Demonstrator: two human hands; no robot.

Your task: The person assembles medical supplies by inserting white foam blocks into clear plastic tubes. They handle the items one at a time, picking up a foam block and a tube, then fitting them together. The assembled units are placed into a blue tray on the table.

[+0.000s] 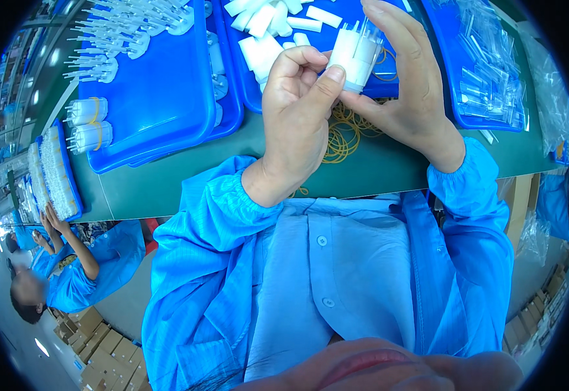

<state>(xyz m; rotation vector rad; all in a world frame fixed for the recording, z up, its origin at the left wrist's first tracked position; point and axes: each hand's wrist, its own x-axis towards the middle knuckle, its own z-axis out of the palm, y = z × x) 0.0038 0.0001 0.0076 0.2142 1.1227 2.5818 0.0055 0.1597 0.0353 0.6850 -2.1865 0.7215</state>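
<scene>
A white bundle of plastic parts is held up just above the pile of yellow rubber bands on the green tabletop. The left hand pinches its lower edge, fingers curled tight; the right hand cups its far side, fingers loosely bent. Blue trays lie beyond the bands.

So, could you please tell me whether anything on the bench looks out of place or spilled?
Only mildly: yellow rubber bands lie in a loose tangle on the green table, outside the blue trays.
</scene>
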